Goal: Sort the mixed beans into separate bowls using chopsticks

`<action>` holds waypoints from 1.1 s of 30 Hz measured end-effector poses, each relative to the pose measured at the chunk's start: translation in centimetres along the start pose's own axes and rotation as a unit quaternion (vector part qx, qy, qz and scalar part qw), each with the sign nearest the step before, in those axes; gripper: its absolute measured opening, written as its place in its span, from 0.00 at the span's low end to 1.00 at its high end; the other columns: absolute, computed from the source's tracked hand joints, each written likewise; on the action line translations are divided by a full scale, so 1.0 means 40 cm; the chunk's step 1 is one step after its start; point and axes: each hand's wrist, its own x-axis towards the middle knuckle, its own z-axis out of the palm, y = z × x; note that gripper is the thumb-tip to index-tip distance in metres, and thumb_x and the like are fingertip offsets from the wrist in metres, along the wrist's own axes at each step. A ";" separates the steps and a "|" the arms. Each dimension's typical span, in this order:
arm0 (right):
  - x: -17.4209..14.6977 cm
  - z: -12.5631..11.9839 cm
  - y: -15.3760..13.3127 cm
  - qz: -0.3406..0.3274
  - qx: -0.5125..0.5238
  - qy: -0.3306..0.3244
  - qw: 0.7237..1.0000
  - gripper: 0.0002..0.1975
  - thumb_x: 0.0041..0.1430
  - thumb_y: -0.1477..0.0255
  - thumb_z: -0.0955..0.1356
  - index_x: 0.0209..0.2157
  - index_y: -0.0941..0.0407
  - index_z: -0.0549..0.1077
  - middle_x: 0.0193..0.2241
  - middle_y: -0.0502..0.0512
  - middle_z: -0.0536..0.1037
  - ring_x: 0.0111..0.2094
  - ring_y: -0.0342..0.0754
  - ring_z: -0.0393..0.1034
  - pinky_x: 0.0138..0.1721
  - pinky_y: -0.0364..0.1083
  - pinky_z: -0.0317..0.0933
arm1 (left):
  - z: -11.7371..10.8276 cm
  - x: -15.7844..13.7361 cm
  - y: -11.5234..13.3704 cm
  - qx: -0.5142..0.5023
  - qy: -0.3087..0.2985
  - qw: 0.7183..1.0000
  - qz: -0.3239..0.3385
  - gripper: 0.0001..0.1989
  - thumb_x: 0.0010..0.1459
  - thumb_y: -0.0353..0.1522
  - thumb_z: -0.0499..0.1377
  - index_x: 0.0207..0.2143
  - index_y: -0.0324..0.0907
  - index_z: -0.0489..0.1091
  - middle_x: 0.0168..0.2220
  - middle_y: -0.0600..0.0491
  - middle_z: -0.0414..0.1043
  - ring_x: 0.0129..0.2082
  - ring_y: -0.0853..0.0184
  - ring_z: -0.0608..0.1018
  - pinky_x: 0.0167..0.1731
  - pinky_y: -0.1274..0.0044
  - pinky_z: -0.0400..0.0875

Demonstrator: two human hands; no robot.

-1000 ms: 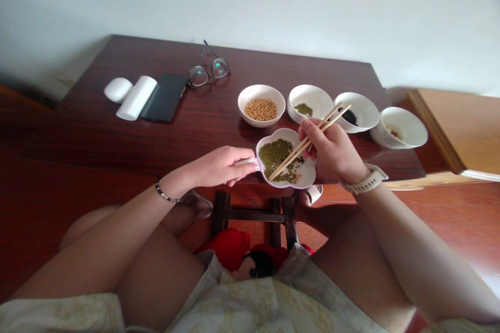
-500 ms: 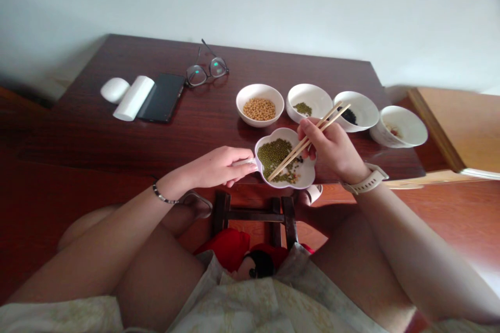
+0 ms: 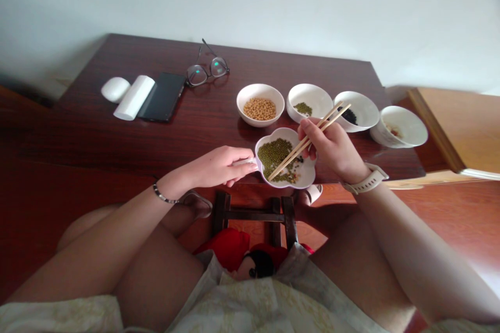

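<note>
My left hand is closed on the handle of a white flower-shaped bowl at the table's front edge. Inside it lie green beans, with a few dark and orange bits among them on the right side. In my right hand is a pair of wooden chopsticks, slanting down to the left with their tips among the beans. Behind stand a white bowl of yellow beans, a bowl with some green beans, a bowl with black beans, and a bowl with a few reddish-pale pieces.
On the dark wooden table lie eyeglasses, a black phone, a white cylinder and a white rounded object. A wooden stool stands below the front edge. Another wooden surface is at the right.
</note>
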 end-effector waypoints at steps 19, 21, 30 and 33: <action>-0.002 0.002 0.000 -0.004 -0.004 0.005 1.000 0.28 0.75 0.43 0.66 0.34 0.52 0.74 0.19 0.49 0.76 0.19 0.44 0.69 0.21 0.46 0.59 | 0.001 0.000 -0.004 0.008 0.001 1.000 -0.005 0.19 0.77 0.46 0.57 0.34 0.44 0.67 0.24 0.59 0.73 0.22 0.71 0.76 0.27 0.79 0.66; -0.001 0.001 0.002 -0.006 -0.007 0.004 1.000 0.28 0.75 0.43 0.65 0.34 0.52 0.74 0.19 0.49 0.76 0.19 0.44 0.69 0.21 0.46 0.59 | 0.001 0.000 -0.003 0.006 0.002 1.000 -0.005 0.19 0.77 0.46 0.57 0.34 0.44 0.67 0.24 0.59 0.74 0.22 0.71 0.76 0.27 0.79 0.67; -0.001 0.002 -0.001 -0.007 -0.008 0.007 1.000 0.27 0.76 0.44 0.66 0.34 0.52 0.74 0.19 0.49 0.76 0.19 0.44 0.69 0.20 0.46 0.60 | 0.000 0.001 -0.003 0.001 0.003 1.000 -0.006 0.19 0.76 0.47 0.58 0.34 0.44 0.68 0.24 0.58 0.74 0.21 0.70 0.76 0.27 0.79 0.67; -0.003 0.002 -0.005 -0.004 -0.006 0.007 1.000 0.27 0.75 0.43 0.66 0.34 0.52 0.74 0.19 0.49 0.76 0.19 0.45 0.69 0.20 0.46 0.60 | 0.000 0.000 -0.001 0.002 0.003 1.000 -0.009 0.19 0.76 0.47 0.58 0.34 0.44 0.68 0.24 0.58 0.74 0.21 0.70 0.76 0.27 0.78 0.66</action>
